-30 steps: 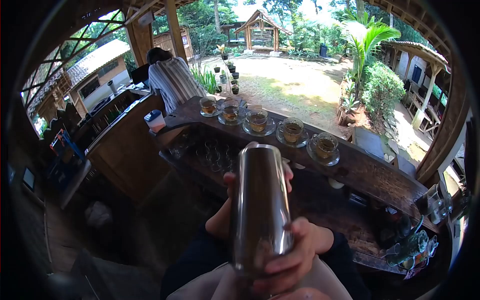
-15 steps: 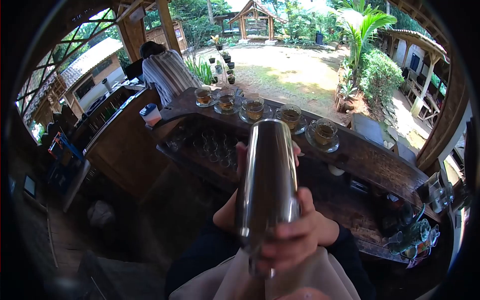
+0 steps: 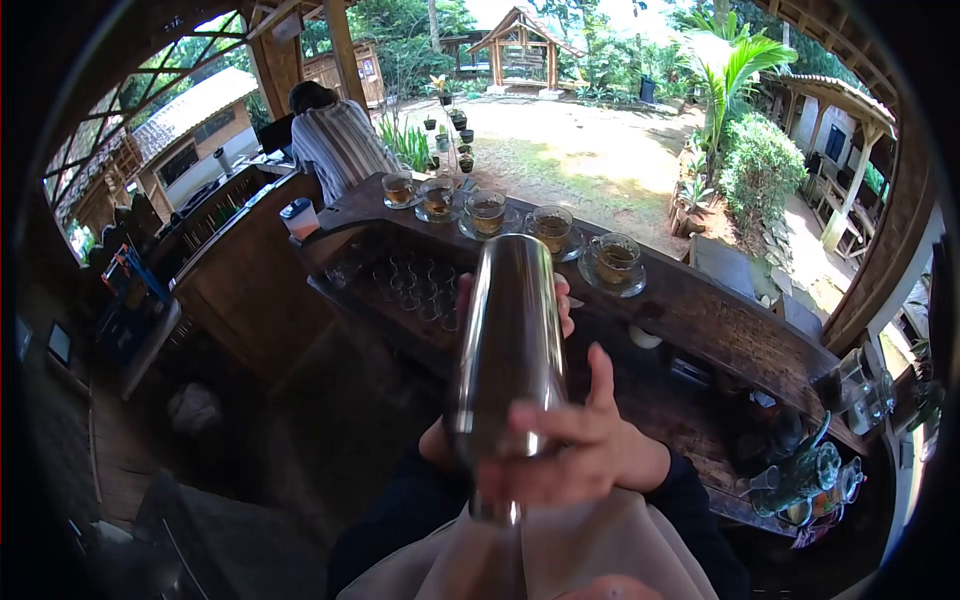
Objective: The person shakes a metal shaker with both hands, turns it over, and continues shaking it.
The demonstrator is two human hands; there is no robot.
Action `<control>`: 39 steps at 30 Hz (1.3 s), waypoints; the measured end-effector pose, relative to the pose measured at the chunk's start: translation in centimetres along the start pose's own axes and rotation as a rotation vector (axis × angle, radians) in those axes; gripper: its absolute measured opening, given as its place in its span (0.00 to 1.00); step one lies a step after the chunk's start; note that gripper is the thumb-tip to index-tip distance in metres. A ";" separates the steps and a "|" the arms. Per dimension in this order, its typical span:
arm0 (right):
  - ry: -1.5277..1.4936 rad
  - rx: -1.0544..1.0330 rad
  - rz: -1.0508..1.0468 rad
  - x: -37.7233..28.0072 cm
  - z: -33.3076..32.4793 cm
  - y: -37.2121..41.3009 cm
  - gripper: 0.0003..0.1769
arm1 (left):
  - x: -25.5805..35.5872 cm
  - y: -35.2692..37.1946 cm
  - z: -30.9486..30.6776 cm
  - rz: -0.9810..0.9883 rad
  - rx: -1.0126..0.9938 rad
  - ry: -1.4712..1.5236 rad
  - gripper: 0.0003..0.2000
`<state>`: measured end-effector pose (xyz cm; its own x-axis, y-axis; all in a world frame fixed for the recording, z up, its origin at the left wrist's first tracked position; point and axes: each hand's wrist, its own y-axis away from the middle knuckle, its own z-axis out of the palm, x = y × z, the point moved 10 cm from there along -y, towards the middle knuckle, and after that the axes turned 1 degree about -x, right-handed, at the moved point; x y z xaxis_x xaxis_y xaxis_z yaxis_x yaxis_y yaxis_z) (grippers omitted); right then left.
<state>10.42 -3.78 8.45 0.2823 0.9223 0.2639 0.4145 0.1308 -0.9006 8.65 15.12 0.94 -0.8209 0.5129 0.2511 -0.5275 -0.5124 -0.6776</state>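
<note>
Your left hand (image 3: 564, 304), mostly hidden behind the shaker (image 3: 512, 340), has its grip wrapped around the metal, which hides part of the tabletop (image 3: 740, 325) below the cups (image 3: 487, 213), while your blurred right hand (image 3: 575, 440) crosses the shaker's lower part, grip spread, thumb raised, contact unclear.

Sunlit yard beyond wooden counter (image 3: 740, 335)

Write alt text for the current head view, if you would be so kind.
A left hand grips a metal shaker from behind, with the blurred right hand at its lower end. Beyond, five glass cups of amber drink line a wooden counter; a person in a striped shirt faces away.
</note>
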 end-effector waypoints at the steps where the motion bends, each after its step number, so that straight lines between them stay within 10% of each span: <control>1: -0.008 -0.007 -0.007 -0.1 -0.4 0.2 0.16 | 0.7 -0.5 4.0 0.066 -0.271 -0.257 0.41; 3: -0.099 0.173 -0.380 -3.5 -2.7 1.6 0.19 | 0.7 0.5 6.8 0.182 -0.370 -0.429 0.44; 5: -0.118 0.434 -0.260 -0.7 -1.5 4.4 0.19 | -1.4 1.3 2.5 -0.021 0.037 -0.110 0.44; 7: -0.047 -0.055 0.104 4.8 1.2 4.3 0.21 | -3.0 1.8 -2.2 -0.144 0.163 0.278 0.38; 10: -0.273 0.029 0.700 12.1 2.7 6.9 0.25 | -2.7 4.2 -15.1 0.251 0.624 0.126 0.34; 15: -0.101 -0.157 0.099 2.2 0.6 1.3 0.25 | -4.9 1.4 -1.2 -0.233 0.223 0.309 0.44; 18: -0.074 0.005 -0.103 0.3 0.8 1.4 0.22 | -0.6 0.4 6.1 0.207 -0.318 -0.140 0.53; 22: 0.050 0.146 -0.196 2.0 3.3 4.1 0.19 | -0.9 2.6 -2.3 -0.133 0.035 0.167 0.45; 23: -0.050 0.061 0.130 6.4 5.1 4.1 0.19 | -0.8 3.3 -4.5 -0.135 0.035 0.169 0.45; 25: -0.248 0.175 0.639 13.7 7.2 5.6 0.24 | 4.3 5.3 -10.7 0.196 0.375 -1.536 0.35; 26: -0.196 0.162 0.677 14.0 6.8 5.5 0.24 | 4.7 5.2 -10.3 0.200 0.373 -1.534 0.35; 29: -0.179 0.129 0.495 10.9 4.2 1.0 0.22 | 3.3 2.6 -8.8 0.009 0.433 0.237 0.34; 30: -0.226 0.085 0.309 7.6 4.0 0.1 0.20 | 1.8 1.8 -1.2 -0.216 0.209 0.415 0.39; 31: -0.192 0.139 0.128 4.5 4.3 1.3 0.15 | 3.2 1.8 -1.4 -0.121 0.354 0.121 0.43; 32: -0.228 0.329 -0.096 1.3 3.1 0.2 0.15 | 4.6 -0.1 2.3 -0.006 -0.029 -0.085 0.44; 34: -0.108 0.076 -0.515 -3.6 2.6 0.6 0.16 | 5.1 -0.6 8.5 0.190 -0.544 -0.256 0.46; 37: -0.035 0.346 -0.289 0.6 4.1 1.7 0.18 | 4.4 -0.3 -0.3 -0.174 -0.234 -0.250 0.44; 39: 0.062 0.083 0.177 8.0 5.4 2.3 0.20 | 3.6 -0.6 -3.5 -0.345 0.111 0.237 0.36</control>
<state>8.95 5.83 6.63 0.3980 0.9099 0.1171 0.2814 0.0004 -0.9596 6.84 19.69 -0.16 -0.5262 0.8044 0.2757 -0.7933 -0.3475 -0.4999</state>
